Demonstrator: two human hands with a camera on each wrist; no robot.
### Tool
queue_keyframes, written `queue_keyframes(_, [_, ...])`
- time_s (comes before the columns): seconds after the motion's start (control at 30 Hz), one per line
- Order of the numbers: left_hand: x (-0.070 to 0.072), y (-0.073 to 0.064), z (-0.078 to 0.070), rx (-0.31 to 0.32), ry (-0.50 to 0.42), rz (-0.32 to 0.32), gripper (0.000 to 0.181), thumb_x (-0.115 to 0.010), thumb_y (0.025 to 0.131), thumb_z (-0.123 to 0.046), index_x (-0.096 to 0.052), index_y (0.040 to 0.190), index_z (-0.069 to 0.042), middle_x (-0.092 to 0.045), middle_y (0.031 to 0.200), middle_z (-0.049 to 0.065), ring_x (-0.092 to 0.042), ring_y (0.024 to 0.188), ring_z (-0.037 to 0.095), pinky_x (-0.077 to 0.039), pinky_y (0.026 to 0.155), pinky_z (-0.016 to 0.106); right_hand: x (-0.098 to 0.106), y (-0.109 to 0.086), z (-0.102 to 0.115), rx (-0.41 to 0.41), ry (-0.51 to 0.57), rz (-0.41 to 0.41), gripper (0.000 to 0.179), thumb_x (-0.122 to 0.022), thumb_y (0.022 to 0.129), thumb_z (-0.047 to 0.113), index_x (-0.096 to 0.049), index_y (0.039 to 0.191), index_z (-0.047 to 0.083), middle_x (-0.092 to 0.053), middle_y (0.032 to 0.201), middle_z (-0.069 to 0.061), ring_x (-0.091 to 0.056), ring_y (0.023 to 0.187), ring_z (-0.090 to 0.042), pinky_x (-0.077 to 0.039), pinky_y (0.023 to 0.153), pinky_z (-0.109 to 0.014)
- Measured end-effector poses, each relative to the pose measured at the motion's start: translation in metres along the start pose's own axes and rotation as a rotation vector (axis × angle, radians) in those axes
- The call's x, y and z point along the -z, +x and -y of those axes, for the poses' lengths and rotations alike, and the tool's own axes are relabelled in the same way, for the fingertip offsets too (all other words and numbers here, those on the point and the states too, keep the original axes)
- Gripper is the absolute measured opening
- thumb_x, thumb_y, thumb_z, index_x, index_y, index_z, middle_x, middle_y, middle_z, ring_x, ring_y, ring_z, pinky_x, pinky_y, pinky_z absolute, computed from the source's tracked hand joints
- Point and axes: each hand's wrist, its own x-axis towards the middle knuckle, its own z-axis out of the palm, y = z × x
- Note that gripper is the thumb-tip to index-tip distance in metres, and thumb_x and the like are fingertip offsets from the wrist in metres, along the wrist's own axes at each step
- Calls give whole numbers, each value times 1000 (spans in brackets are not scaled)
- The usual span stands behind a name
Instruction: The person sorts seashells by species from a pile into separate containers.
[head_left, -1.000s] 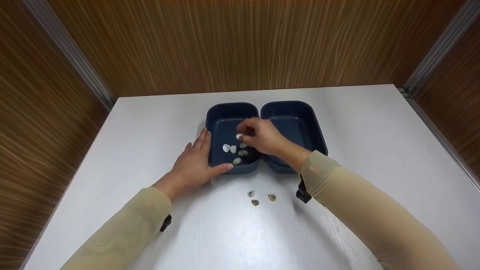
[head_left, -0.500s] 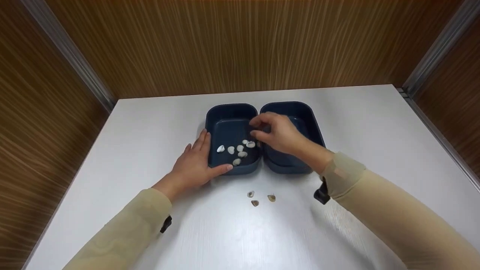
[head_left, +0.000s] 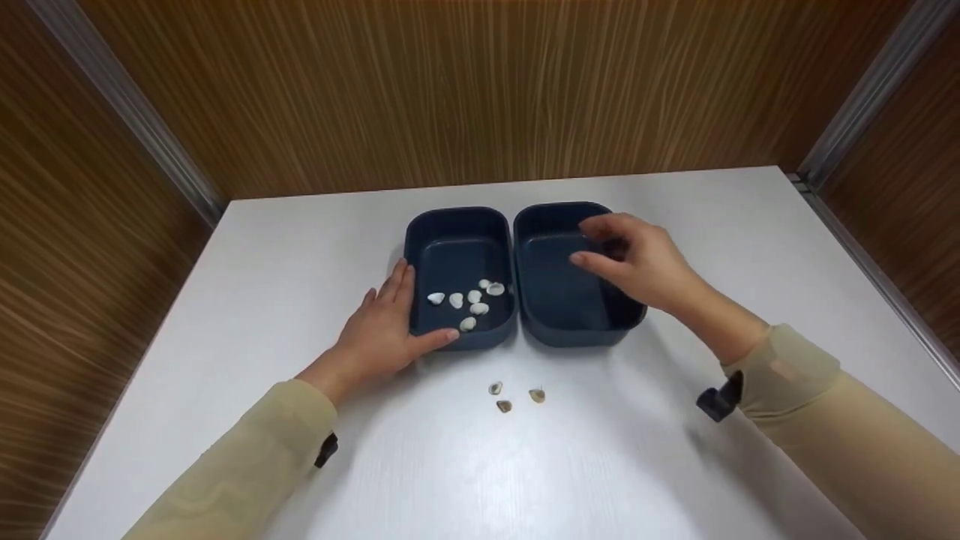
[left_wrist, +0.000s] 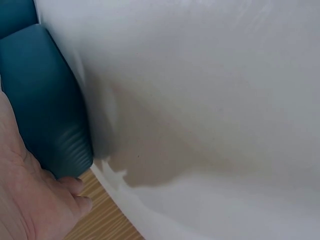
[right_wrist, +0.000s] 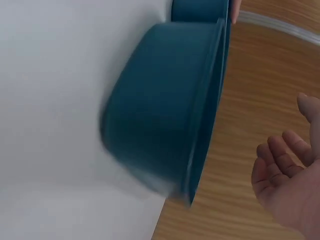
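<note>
With straight fingers, your left hand (head_left: 379, 330) touches the left box (head_left: 454, 262), perhaps to steady it. Shells (head_left: 479, 308) lie inside and before it; rightward from it, your right hand (head_left: 645, 262) is relaxed, holding nothing.

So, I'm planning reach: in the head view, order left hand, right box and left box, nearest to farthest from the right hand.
1. Right box: below the right hand.
2. Left box: just leftward.
3. Left hand: farther left, outer side.
</note>
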Motion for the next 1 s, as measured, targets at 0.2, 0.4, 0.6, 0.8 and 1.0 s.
queue_keyframes(0.2, [0,-1,2,2,9,4,132,-45,86,-95,-1,169,-2,5,178,12,-10,163,28,-9,130,54,6,-21,-18,14,-138,58,75,-82,95,38,-52,154,3,-51,156,-21,-52,140,-40,-44,113,-60])
queue_keyframes(0.4, [0,-2,2,5,22,0,131,-45,87,-94,-2,169,-2,4,178,13,-13,163,30,-10,130,55,3,-32,-34,-44,-204,152,98,-82,92,51,-36,164,4,-29,170,-21,-36,152,-45,-32,120,-64])
queue_keyframes(0.6, [0,-3,3,10,16,-5,131,-46,86,-94,-2,169,-2,4,178,13,-12,163,30,-10,130,54,-2,-38,-49,-108,-209,232,112,-80,89,60,-22,170,7,-10,177,-16,-27,156,-48,-30,120,-68])
queue_keyframes(0.8, [-1,-3,2,7,15,-4,132,-43,86,-96,-2,169,-2,5,178,13,-12,163,29,-10,130,54,-6,-42,-61,-153,-189,281,127,-83,85,63,-6,172,11,5,179,-12,-21,158,-48,-29,120,-68])
queue_keyframes(1.0, [-1,-2,0,3,19,8,132,-42,86,-96,0,169,-3,6,178,12,-9,163,28,-8,130,53,-8,-44,-68,-179,-157,299,134,-83,86,62,7,171,11,15,178,-7,-11,160,-45,-23,122,-67])
